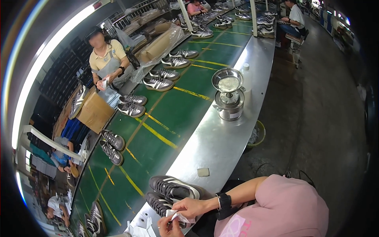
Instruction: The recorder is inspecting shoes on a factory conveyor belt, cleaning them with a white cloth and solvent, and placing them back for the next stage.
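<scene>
At the table's near edge, my right hand (190,207) pinches a white piece of thin paper or cloth (179,216), with a black band on its wrist. My left hand (170,228), a ring on one finger, is closed on the lower side of that same white piece. Just beyond my hands rests a pair of dark grey sneakers with pale stripes: the farther sneaker (173,188) shows well, while my right hand partly hides the nearer sneaker (158,203). White paper pieces (143,227) lie to the left of my hands.
A metal pump pot with a dish (229,106) and a white bottle (247,75) stand on the metal ledge (205,136). A small beige block (203,172) lies nearer. Sneaker pairs (132,105) sit along the green belt (158,114). Across it, a co-worker (108,59) handles something white.
</scene>
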`<state>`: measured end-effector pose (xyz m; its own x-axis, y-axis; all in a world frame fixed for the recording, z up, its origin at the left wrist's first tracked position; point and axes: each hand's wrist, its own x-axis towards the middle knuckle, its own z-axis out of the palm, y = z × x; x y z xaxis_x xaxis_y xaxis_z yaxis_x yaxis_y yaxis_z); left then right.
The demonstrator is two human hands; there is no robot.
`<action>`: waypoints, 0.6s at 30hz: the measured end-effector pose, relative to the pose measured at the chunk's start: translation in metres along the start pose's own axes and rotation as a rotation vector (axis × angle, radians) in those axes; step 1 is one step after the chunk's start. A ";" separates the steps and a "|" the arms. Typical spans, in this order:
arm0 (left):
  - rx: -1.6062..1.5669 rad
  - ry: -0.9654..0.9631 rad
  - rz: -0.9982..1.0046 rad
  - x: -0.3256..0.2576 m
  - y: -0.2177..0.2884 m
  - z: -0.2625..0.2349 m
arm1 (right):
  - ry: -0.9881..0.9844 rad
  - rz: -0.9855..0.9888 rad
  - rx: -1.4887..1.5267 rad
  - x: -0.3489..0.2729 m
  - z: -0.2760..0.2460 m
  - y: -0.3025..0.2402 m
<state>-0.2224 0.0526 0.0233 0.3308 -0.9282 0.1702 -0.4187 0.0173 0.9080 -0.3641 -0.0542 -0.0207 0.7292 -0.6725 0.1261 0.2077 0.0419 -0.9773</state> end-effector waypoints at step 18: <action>-0.387 0.193 -0.366 0.013 0.033 0.042 | 0.108 -0.122 -0.163 -0.029 -0.017 -0.018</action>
<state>-0.2671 0.0256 0.0395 0.5601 -0.8151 -0.1477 0.0805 -0.1239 0.9890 -0.4005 -0.0482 -0.0096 0.6295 -0.7406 0.2351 0.1757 -0.1590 -0.9715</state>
